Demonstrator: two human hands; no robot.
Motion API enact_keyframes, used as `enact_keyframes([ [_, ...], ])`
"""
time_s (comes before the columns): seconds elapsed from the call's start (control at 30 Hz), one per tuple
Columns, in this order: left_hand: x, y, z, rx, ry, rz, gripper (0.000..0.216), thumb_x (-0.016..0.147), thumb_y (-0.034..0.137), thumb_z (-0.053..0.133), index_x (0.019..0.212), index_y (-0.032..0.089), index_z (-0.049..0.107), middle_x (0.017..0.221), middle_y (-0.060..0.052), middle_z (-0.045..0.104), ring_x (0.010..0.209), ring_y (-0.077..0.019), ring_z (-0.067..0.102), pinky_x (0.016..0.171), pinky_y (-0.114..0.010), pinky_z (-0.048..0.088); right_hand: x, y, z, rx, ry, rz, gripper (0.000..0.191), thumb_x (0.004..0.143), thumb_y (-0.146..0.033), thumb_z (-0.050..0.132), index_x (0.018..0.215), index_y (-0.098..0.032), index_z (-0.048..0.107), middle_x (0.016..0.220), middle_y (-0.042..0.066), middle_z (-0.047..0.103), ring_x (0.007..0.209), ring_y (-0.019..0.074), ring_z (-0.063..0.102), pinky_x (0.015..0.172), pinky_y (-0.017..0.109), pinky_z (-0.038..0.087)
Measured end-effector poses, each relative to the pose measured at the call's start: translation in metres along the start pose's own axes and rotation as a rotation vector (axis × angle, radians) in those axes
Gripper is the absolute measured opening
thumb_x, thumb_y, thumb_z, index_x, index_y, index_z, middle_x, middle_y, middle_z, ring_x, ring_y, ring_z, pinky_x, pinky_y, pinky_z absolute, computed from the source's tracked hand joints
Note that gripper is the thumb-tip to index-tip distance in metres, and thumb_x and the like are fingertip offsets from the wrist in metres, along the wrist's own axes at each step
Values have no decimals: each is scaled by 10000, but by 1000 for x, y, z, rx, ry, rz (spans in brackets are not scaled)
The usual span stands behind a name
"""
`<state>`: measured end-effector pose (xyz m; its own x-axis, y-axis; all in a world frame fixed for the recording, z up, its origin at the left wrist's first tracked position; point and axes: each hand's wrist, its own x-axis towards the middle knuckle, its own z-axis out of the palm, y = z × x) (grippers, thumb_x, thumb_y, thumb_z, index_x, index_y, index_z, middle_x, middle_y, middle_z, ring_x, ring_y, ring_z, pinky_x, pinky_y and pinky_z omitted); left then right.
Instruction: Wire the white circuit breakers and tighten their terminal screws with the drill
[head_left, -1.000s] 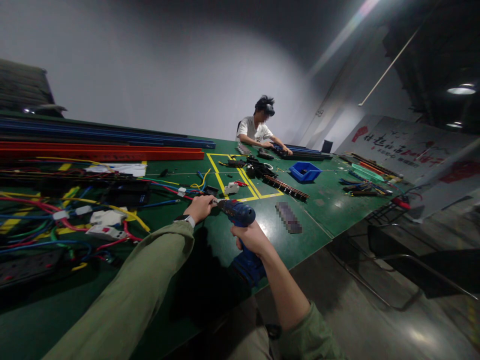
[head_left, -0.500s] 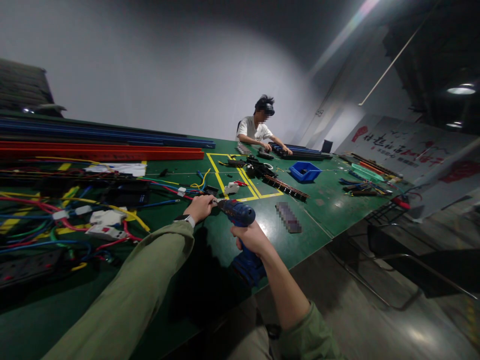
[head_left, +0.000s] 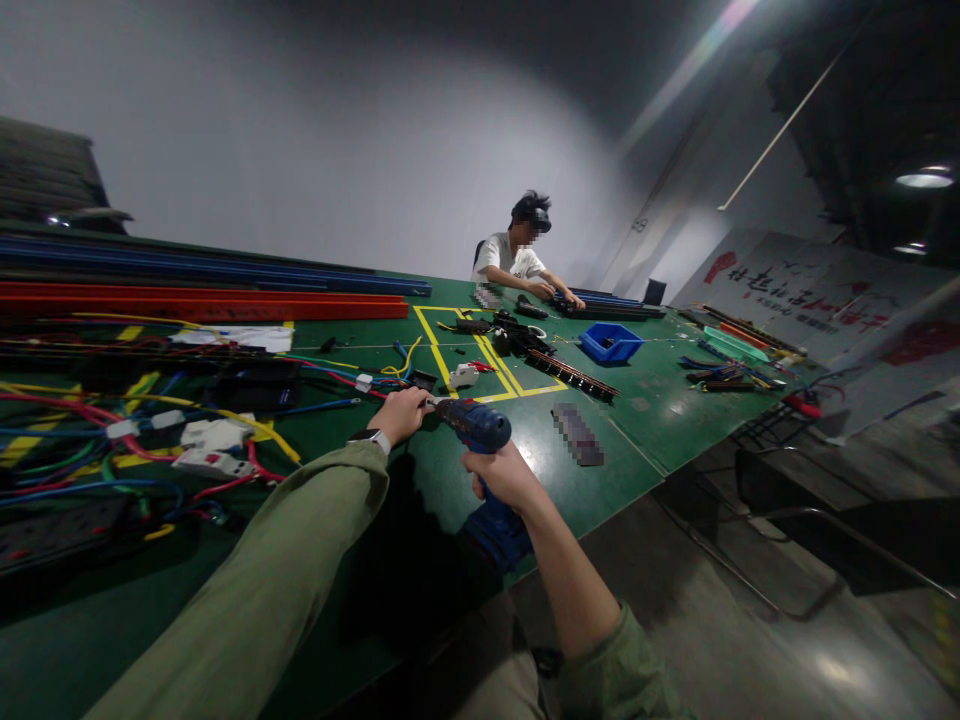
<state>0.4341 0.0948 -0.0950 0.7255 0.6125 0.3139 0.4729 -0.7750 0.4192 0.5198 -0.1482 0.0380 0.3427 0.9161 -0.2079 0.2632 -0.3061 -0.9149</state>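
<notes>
My right hand is wrapped round the grip of a blue cordless drill, which lies level and points left over the table. At the drill's front end, my left hand is closed with bent fingers close to the chuck and bit. What those fingers hold, if anything, is hidden. Just beyond them lies a small black part with wires near it. A white circuit breaker with a red piece sits behind the drill.
Wires and connectors spread over the left of the green table. Red rails lie behind them. A blue bin, a blurred flat object and a black strip lie to the right. Across the table sits a co-worker.
Both my hands and the drill stay almost where they were. Across the table, the co-worker's hand has shifted slightly to the right, towards the dark rails.
</notes>
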Motion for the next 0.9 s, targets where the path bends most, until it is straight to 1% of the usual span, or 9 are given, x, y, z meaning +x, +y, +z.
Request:
enact_keyframes([
  [0.17, 0, 0, 0, 6, 2, 1, 276, 900, 303, 495, 1122, 247, 650, 1079, -75, 694, 1041, -244, 617, 903, -355, 413, 0, -1, 0, 6, 19, 9, 67, 687, -178, 547, 744, -164, 580, 403, -57, 465, 373, 121, 483, 409, 212, 354],
  [0.27, 0, 1, -1, 4, -13, -14, 284, 901, 301, 493, 1133, 249, 647, 1092, -75, 697, 1052, -243, 617, 917, -356, 408, -1, -1, 0, 6, 25, 18, 89, 687, -184, 552, 766, -164, 586, 396, -62, 456, 371, 125, 482, 408, 215, 359],
  [0.37, 0, 2, -3, 2, -34, -27, 292, 900, 303, 494, 1144, 246, 643, 1099, -79, 699, 1065, -242, 614, 937, -356, 400, 0, 0, 1, 14, 20, 16, 97, 691, -193, 556, 781, -166, 581, 394, -69, 446, 362, 122, 475, 403, 213, 354],
  [0.6, 0, 2, -3, 15, -35, -39, 283, 897, 327, 506, 1130, 249, 647, 1066, -88, 709, 1046, -257, 619, 912, -361, 403, 3, 4, 0, 47, 19, -16, 143, 675, -188, 565, 817, -177, 552, 416, -82, 452, 355, 120, 486, 388, 204, 344],
  [0.8, 1, 0, -1, 36, -27, -27, 281, 902, 320, 490, 1128, 255, 643, 1056, -80, 714, 1030, -250, 629, 908, -354, 403, 4, 6, -1, 44, 4, -21, 150, 677, -196, 560, 825, -171, 565, 400, -83, 440, 351, 126, 484, 385, 208, 348],
  [0.9, 1, 0, -1, 45, -23, -19, 283, 898, 318, 488, 1128, 254, 641, 1054, -80, 713, 1028, -252, 629, 903, -357, 406, 5, 8, -1, 39, 4, -27, 123, 679, -198, 559, 799, -175, 560, 406, -76, 452, 359, 131, 490, 383, 210, 351],
])
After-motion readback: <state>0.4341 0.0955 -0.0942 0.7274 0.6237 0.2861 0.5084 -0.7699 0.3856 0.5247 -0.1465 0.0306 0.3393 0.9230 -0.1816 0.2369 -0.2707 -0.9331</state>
